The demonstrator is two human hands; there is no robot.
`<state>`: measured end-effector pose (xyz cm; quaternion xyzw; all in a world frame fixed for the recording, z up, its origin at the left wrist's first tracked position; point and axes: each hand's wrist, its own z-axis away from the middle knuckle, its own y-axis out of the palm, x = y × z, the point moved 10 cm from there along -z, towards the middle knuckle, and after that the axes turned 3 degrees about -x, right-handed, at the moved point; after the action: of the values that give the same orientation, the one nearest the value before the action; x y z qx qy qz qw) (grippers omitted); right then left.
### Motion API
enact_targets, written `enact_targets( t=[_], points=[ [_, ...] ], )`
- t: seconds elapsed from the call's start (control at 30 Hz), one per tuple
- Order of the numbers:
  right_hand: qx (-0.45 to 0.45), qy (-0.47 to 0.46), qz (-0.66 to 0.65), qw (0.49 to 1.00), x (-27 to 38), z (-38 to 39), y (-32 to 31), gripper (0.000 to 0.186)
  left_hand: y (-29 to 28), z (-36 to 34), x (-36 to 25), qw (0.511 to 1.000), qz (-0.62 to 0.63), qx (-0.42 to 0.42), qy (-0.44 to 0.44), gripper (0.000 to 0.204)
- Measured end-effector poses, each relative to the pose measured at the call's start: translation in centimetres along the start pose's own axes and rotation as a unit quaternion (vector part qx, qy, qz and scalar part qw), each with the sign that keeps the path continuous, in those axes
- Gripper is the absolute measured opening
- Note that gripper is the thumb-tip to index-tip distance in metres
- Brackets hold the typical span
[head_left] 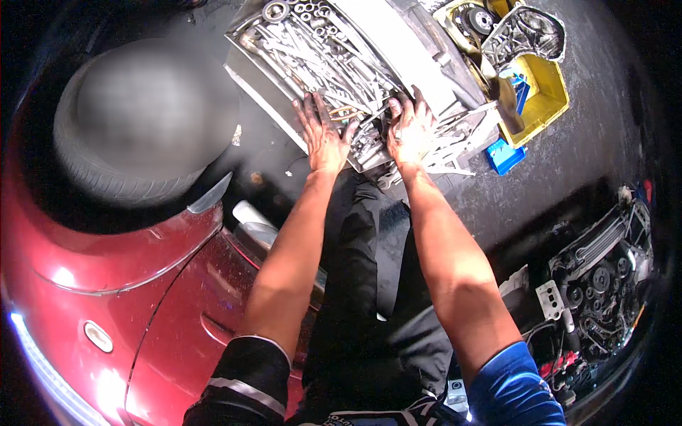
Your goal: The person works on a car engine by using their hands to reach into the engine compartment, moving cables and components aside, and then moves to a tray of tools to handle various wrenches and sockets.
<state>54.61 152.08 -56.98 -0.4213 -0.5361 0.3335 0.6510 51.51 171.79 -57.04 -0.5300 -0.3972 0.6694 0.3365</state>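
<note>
In front of me is a metal tool drawer point(264, 106) heaped with wrenches point(312, 60), sockets and ring-shaped pieces. My left hand point(325, 142) lies over the drawer's near left part, fingers spread on the tools, thumb toward the middle. Across the drawer's near right side rests my right hand point(412, 135), fingers apart and pointing away from me; its fingertips are partly hidden. A thin dark tool lies between the two thumbs; I cannot tell whether either hand touches it. Both hands are smudged black. More wrenches point(451, 142) lie loose beside my right hand.
A red car point(177, 298) with a wheel point(128, 181) stands close on my left. At the far right are a yellow bin point(550, 106), a small blue bin point(505, 157) and a metal engine cover point(533, 35). An exposed engine point(604, 284) is at the lower right.
</note>
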Motion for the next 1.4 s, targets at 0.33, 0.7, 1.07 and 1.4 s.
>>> enact_targets(
  t=[0.33, 0.7, 1.07, 1.4],
  points=[
    [0.024, 0.013, -0.007, 1.000, -0.2, 0.0, 0.3, 0.041, -7.2, -11.0, -2.7, 0.968, -0.175, -0.115, 0.139, 0.101],
    [-0.005, -0.005, 0.012, 1.000, -1.0, 0.1, 0.4, 0.039, -4.0, -4.7, 4.8, 0.952, 0.117, -0.239, -0.151, 0.067],
    [-0.009, -0.046, 0.047, 0.998, 1.3, -0.1, -0.5, 0.032, 0.3, -1.9, 7.2, 0.926, 0.129, -0.199, -0.294, 0.057],
    [0.011, -0.044, 0.053, 0.998, 0.9, 0.1, 0.3, 0.033, 0.1, -1.8, 6.5, 0.921, 0.152, -0.176, -0.314, 0.049]
  ],
)
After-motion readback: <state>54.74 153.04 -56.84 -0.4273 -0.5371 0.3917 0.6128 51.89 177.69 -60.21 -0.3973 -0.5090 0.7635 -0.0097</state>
